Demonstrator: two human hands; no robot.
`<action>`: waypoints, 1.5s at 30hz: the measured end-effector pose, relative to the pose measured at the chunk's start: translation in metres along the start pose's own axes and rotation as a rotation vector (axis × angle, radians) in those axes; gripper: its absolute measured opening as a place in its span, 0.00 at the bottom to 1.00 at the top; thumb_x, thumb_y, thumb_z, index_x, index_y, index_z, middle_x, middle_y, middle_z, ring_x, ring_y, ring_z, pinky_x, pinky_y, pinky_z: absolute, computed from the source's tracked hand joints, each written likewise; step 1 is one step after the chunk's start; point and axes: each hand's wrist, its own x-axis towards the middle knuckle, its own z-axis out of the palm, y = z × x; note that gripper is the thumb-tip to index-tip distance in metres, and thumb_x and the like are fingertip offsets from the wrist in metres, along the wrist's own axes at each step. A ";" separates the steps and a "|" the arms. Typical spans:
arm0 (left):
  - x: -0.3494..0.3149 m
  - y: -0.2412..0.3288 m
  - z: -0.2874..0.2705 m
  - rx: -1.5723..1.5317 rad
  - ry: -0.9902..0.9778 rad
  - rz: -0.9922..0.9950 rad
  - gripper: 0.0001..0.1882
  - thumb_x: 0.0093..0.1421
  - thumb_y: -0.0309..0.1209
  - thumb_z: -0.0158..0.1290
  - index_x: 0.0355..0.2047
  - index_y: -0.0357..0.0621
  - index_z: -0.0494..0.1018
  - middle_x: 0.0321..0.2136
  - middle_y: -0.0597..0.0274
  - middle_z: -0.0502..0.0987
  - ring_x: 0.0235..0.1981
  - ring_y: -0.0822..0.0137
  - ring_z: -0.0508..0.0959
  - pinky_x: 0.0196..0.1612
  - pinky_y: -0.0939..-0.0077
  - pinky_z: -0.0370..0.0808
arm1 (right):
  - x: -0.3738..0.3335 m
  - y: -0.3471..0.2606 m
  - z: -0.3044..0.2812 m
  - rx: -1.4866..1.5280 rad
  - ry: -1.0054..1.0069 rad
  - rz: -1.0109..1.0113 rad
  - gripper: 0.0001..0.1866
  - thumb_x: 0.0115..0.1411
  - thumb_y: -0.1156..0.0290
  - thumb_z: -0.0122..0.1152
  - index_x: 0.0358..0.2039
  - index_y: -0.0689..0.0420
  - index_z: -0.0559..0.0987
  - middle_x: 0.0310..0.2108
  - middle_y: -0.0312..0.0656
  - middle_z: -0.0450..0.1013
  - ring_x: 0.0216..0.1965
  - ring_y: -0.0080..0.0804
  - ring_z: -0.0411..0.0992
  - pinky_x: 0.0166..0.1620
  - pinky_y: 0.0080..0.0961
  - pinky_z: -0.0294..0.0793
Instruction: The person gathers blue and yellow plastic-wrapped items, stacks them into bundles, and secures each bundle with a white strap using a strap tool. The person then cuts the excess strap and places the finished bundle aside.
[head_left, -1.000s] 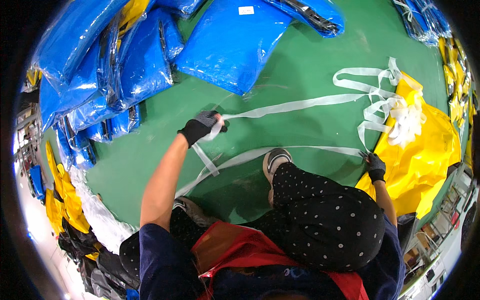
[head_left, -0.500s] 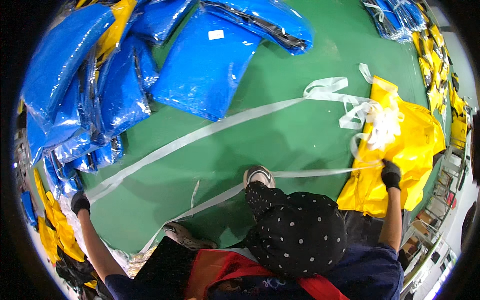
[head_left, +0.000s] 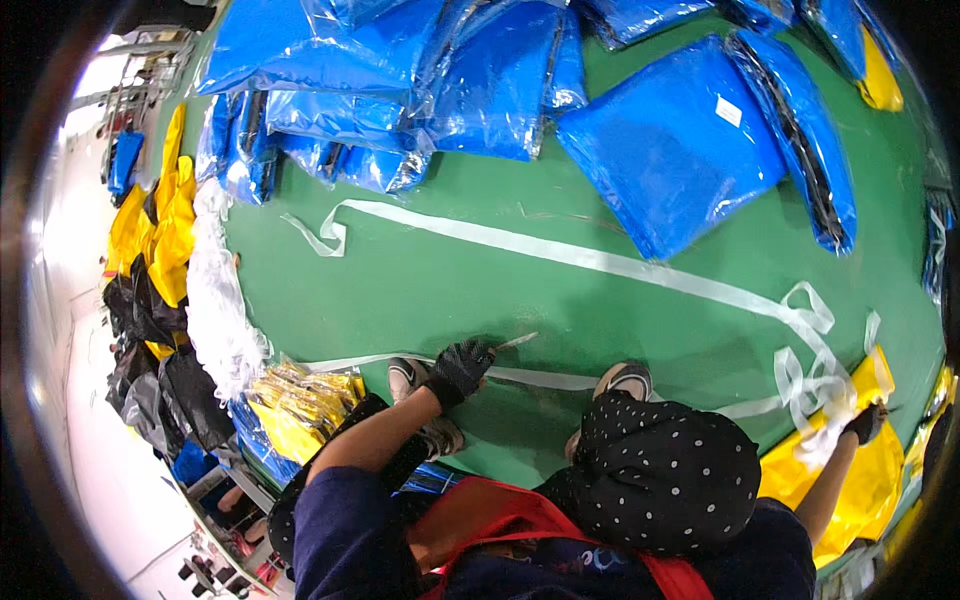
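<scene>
My left hand [head_left: 460, 372], in a dark glove, is low over the floor in front of my feet. Its fingers are closed, and a thin pale strip [head_left: 517, 340] sticks out past them. A long white strap [head_left: 560, 254] crosses the floor and curls at its left end. Another length of white strap [head_left: 545, 379] passes by my shoes. At the right, my gloved right hand [head_left: 865, 425] is closed over a yellow sheet-like piece [head_left: 885, 470], beside the bunched white strap [head_left: 828, 432]. A slim dark shape shows by its fingers; what it grips is unclear.
Blue folded pieces in clear plastic [head_left: 675, 145] lie along the far side. At the left are a white heap of strap [head_left: 215, 300] and yellow pieces [head_left: 172, 235]. A packed yellow stack [head_left: 305, 405] lies near my left forearm. My polka-dot cap [head_left: 668, 470] hides some floor.
The view has turned left. My left hand has let go of the strap at the far left and come to the thin pale strip on the floor. My right hand stays by the yellow piece.
</scene>
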 end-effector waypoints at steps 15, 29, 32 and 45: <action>0.020 0.008 -0.027 -0.028 -0.790 -0.185 0.24 0.50 0.48 0.47 0.44 0.48 0.70 0.42 0.50 0.71 0.48 0.53 0.68 0.51 0.57 0.62 | -0.357 -0.359 0.181 0.187 -1.042 -0.894 0.14 0.51 0.59 0.59 0.29 0.56 0.72 0.24 0.41 0.72 0.23 0.32 0.72 0.27 0.28 0.70; 0.009 -0.231 -0.057 0.075 0.133 -0.937 0.35 0.47 0.24 0.44 0.58 0.50 0.49 0.58 0.55 0.52 0.58 0.53 0.55 0.57 0.66 0.56 | -0.241 -0.222 0.162 -0.538 -0.850 -1.109 0.12 0.52 0.71 0.50 0.39 0.52 0.71 0.36 0.41 0.71 0.30 0.40 0.72 0.30 0.34 0.69; -0.040 -0.266 -0.014 -0.286 0.230 -0.874 0.28 0.53 0.29 0.43 0.56 0.42 0.53 0.58 0.48 0.51 0.59 0.51 0.52 0.59 0.66 0.53 | -0.222 -0.207 0.158 -0.263 -0.797 -1.044 0.14 0.54 0.68 0.48 0.42 0.52 0.72 0.37 0.45 0.71 0.35 0.45 0.71 0.35 0.36 0.69; 0.095 -0.128 -0.130 -0.209 0.741 -0.318 0.15 0.46 0.30 0.49 0.37 0.45 0.72 0.39 0.53 0.71 0.39 0.55 0.72 0.41 0.67 0.69 | -0.329 -0.312 0.178 0.431 -0.858 -0.182 0.19 0.56 0.55 0.50 0.35 0.59 0.75 0.25 0.39 0.73 0.21 0.28 0.69 0.26 0.26 0.69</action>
